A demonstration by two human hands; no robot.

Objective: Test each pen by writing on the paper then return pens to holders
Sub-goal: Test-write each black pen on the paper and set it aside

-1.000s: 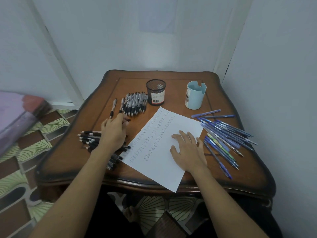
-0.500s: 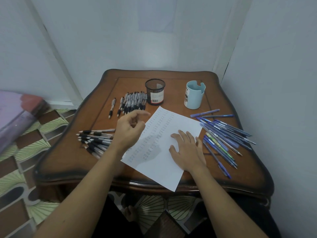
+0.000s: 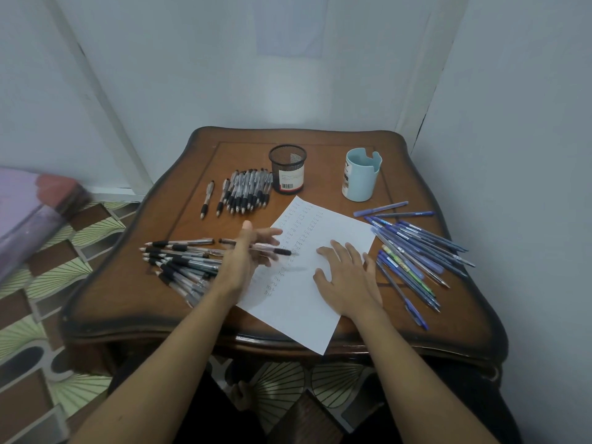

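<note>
Your count: two holders, one sheet, three groups of pens.
Far side: one black wire-mesh cylinder holder [image 3: 287,169] and one pale blue plastic cup holder [image 3: 360,179]. Middle: one white sheet of paper [image 3: 298,302]. Far left you have roughly ten clear pens with black grips [image 3: 246,193] in a row; near left a heap [image 3: 182,264] of about a dozen more, too overlapped for an exact count. On the right, over a dozen blue plastic pens [image 3: 413,248]. One black-grip pen [image 3: 278,250] sits in your left hand [image 3: 243,261].
</note>
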